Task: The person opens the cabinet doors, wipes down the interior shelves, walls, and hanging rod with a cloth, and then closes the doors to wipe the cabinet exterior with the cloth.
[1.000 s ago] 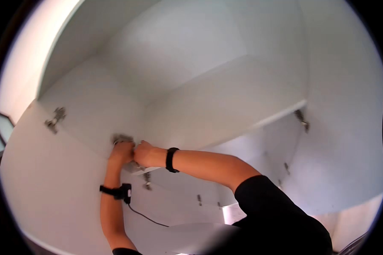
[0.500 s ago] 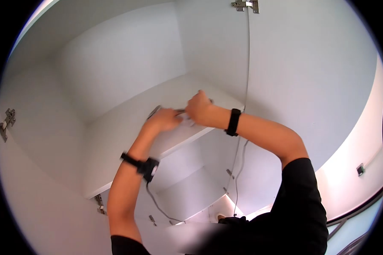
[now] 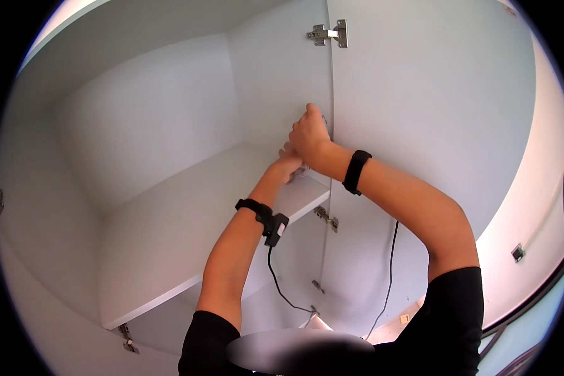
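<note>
My right hand [image 3: 310, 136] is closed in a fist beside the right inner wall of a white cabinet, its thumb side up. Just below and touching it is my left hand [image 3: 286, 164], with curled fingers partly hidden behind the right. A small greyish, shiny bit [image 3: 301, 171] shows under the hands, and a sliver of something similar shows beyond the right fist. The fingers cover most of it, so its kind cannot be told. Both hands are above the right end of the white shelf [image 3: 163, 235].
An open cabinet door [image 3: 432, 125] stands to the right, on a metal hinge [image 3: 329, 34]; another hinge [image 3: 326, 218] sits below the shelf. Black straps circle both forearms, the left with a small black device [image 3: 276, 229]. Thin cables [image 3: 391, 276] hang down from the arms.
Both hands have moved from over the middle of the shelf to its right end by the side wall. They are closer together, and the view has shifted to the right.
</note>
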Motion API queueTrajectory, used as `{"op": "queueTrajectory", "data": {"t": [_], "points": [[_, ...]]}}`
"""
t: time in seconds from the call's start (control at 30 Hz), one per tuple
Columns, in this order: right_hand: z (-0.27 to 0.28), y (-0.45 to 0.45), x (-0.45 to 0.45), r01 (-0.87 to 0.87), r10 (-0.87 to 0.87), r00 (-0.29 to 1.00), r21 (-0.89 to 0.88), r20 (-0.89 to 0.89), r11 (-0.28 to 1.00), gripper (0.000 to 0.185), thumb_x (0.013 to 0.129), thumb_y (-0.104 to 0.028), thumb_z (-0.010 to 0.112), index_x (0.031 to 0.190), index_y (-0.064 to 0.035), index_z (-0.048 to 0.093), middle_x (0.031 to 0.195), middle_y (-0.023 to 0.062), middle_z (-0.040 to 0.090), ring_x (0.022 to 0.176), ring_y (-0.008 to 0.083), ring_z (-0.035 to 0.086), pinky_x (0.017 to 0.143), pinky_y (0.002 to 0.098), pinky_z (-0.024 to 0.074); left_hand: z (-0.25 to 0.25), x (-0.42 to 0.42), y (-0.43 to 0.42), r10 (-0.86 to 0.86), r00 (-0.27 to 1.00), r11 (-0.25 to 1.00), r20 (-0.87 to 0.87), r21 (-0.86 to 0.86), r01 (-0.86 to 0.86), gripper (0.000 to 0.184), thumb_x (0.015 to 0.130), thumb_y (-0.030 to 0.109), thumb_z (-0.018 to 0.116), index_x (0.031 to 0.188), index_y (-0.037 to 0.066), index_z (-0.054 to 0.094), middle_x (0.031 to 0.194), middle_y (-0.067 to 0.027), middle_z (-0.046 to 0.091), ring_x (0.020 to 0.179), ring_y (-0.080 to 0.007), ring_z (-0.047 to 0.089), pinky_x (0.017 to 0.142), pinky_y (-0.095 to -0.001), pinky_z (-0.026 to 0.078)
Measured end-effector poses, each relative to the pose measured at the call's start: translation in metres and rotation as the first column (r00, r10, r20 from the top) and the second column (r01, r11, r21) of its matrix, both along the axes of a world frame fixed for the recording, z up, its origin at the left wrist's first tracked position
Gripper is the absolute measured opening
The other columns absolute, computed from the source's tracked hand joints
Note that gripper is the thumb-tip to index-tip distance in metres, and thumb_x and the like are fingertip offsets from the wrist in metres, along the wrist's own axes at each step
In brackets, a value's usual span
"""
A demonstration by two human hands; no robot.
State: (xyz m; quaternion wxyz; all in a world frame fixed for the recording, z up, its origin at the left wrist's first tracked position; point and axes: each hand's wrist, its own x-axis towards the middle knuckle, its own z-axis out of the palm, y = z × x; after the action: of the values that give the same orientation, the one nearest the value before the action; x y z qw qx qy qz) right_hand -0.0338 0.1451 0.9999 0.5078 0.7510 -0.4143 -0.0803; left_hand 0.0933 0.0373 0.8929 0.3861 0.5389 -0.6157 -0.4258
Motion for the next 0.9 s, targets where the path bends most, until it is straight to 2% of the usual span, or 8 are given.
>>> {"op": "queueTrajectory", "data": {"t": [0.17, 0.23, 0.37, 0.47, 0.57, 0.63, 0.73, 0.9], "points": [[0.026, -0.042, 0.002, -0.08, 0.084, 0.996, -0.114, 0.03, 0.99, 0.023, 0.092, -0.038, 0.067, 0.103, -0.0205, 0.077, 0.095, -0.0023, 0.072, 0.098, 0.0193, 0.064, 0.09, 0.0393, 0.0343, 0.036, -0.053, 0.0, 0.526, 0.787, 0.842, -0.321, 0.07, -0.535, 0.098, 0.084, 0.038, 0.078, 0.149, -0.003, 0.018, 0.148, -0.0258, 0.021, 0.114, -0.0361, 0.059, 0.092, -0.0384, 0.053], [0.002, -0.109, 0.001, -0.108, 0.111, 0.994, -0.174, 0.009, 0.979, 0.023, 0.092, -0.039, 0.067, 0.104, -0.0207, 0.077, 0.098, -0.0025, 0.073, 0.101, 0.0193, 0.064, 0.09, 0.0381, 0.0347, 0.017, -0.056, -0.062, 0.599, 0.701, 0.671, -0.386, -0.236, -0.703, 0.095, 0.085, 0.034, 0.077, 0.149, -0.006, 0.02, 0.144, -0.0283, 0.034, 0.105, -0.0388, 0.064, 0.093, -0.0411, 0.054], [0.0, -0.169, -0.002, -0.268, 0.284, 0.959, -0.388, -0.015, 0.882, 0.011, 0.086, -0.024, 0.069, 0.088, -0.0175, 0.077, 0.093, 0.0007, 0.073, 0.097, 0.0188, 0.065, 0.093, 0.0347, 0.0371, 0.037, 0.001, -0.192, 0.488, 0.746, 0.439, -0.453, -0.611, -0.658, 0.081, 0.085, 0.032, 0.078, 0.142, -0.009, 0.036, 0.132, -0.0281, 0.053, 0.111, -0.039, 0.063, 0.095, -0.0439, 0.053], [0.024, -0.184, 0.001, -0.308, 0.362, 0.932, -0.498, 0.013, 0.811, 0.011, 0.085, -0.023, 0.068, 0.086, -0.015, 0.077, 0.091, 0.0028, 0.072, 0.095, 0.019, 0.065, 0.092, 0.0339, 0.0381, 0.099, 0.038, -0.248, 0.322, 0.744, 0.461, -0.585, -0.589, -0.663, 0.067, 0.087, 0.031, 0.074, 0.136, -0.006, 0.047, 0.127, -0.0243, 0.061, 0.113, -0.0351, 0.063, 0.094, -0.0426, 0.052], [0.06, -0.192, 0.001, -0.379, 0.477, 0.879, -0.602, 0.004, 0.703, 0.012, 0.083, -0.021, 0.068, 0.082, -0.0119, 0.075, 0.09, 0.0044, 0.072, 0.091, 0.0199, 0.065, 0.089, 0.0333, 0.0397, 0.16, 0.03, -0.205, 0.391, 0.759, 0.461, -0.52, -0.603, -0.651, 0.052, 0.092, 0.024, 0.066, 0.135, 0.0, 0.054, 0.127, -0.0177, 0.064, 0.114, -0.0284, 0.063, 0.091, -0.0402, 0.052], [0.087, -0.188, -0.005, -0.376, 0.464, 0.885, -0.659, -0.045, 0.652, 0.014, 0.088, -0.019, 0.064, 0.087, -0.0157, 0.077, 0.088, 0.0025, 0.073, 0.09, 0.021, 0.067, 0.089, 0.0348, 0.0387, 0.192, 0.017, -0.179, 0.365, 0.775, 0.322, -0.515, -0.712, -0.625, 0.079, 0.079, 0.048, 0.083, 0.126, -0.009, 0.056, 0.123, -0.0275, 0.066, 0.113, -0.035, 0.065, 0.094, -0.0409, 0.052], [0.107, -0.182, -0.023, -0.401, 0.481, 0.873, -0.678, -0.08, 0.616, 0.012, 0.085, -0.018, 0.066, 0.082, -0.0156, 0.077, 0.086, 0.0013, 0.073, 0.091, 0.02, 0.064, 0.087, 0.0319, 0.0394, 0.226, 0.007, -0.178, 0.317, 0.813, 0.225, -0.489, -0.794, -0.565, 0.071, 0.076, 0.046, 0.085, 0.119, -0.006, 0.063, 0.113, -0.0241, 0.07, 0.11, -0.0334, 0.067, 0.093, -0.0403, 0.053], [0.085, -0.178, -0.021, -0.373, 0.38, 0.918, -0.567, -0.112, 0.734, 0.01, 0.084, -0.02, 0.068, 0.083, -0.0156, 0.077, 0.091, 0.0005, 0.074, 0.097, 0.0195, 0.062, 0.089, 0.0301, 0.0397, 0.184, 0.002, -0.179, 0.46, 0.805, 0.137, -0.375, -0.866, -0.482, 0.042, 0.081, 0.034, 0.079, 0.104, 0.0, 0.071, 0.099, -0.0171, 0.075, 0.101, -0.0281, 0.071, 0.089, -0.0388, 0.054]]}}
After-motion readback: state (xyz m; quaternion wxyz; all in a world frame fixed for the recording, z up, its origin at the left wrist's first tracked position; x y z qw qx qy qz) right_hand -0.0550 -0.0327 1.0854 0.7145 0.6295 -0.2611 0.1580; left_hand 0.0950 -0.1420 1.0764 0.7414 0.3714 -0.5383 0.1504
